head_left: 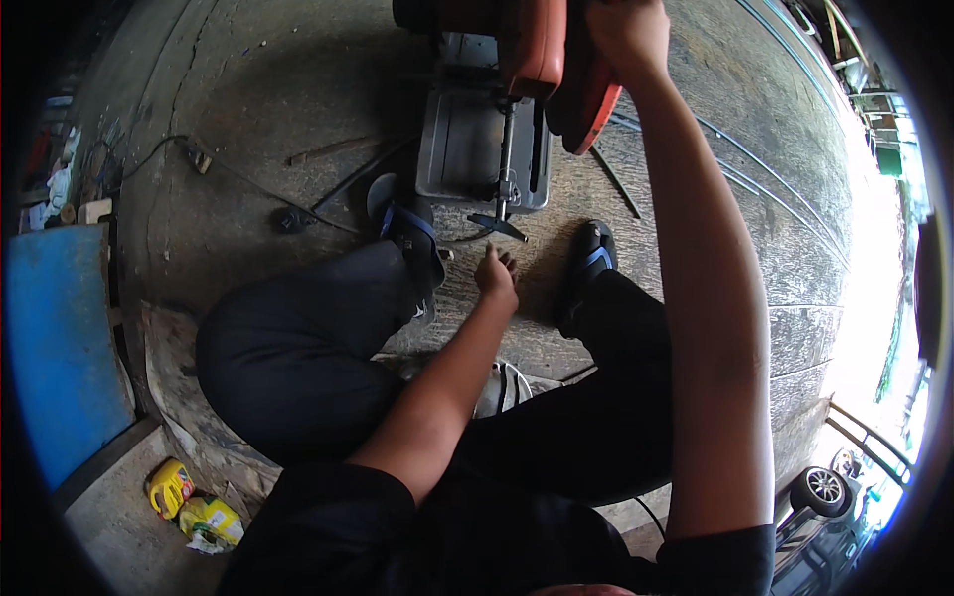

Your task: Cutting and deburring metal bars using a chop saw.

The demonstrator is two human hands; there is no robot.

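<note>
A cut-off saw with a red guard (537,50) and a grey metal base (459,149) stands on the ground before me. My right hand (633,38) is closed at the top of the saw's red and black handle (599,99); its fingertips are partly hidden. From the base, a clamp screw (506,149) reaches toward me and ends in a dark crossbar handle (497,227). Just short of that crossbar is my left hand (497,270), its fingers loosely bent and apart, with nothing visible in them.
Between my sandalled feet lies worn concrete. A black cable (263,189) runs left, near a dark bar (363,177). Long thin metal rods (760,194) lie at right, with a short dark bar (618,184) nearer. A blue panel (65,338) and yellow packages (171,487) are at left.
</note>
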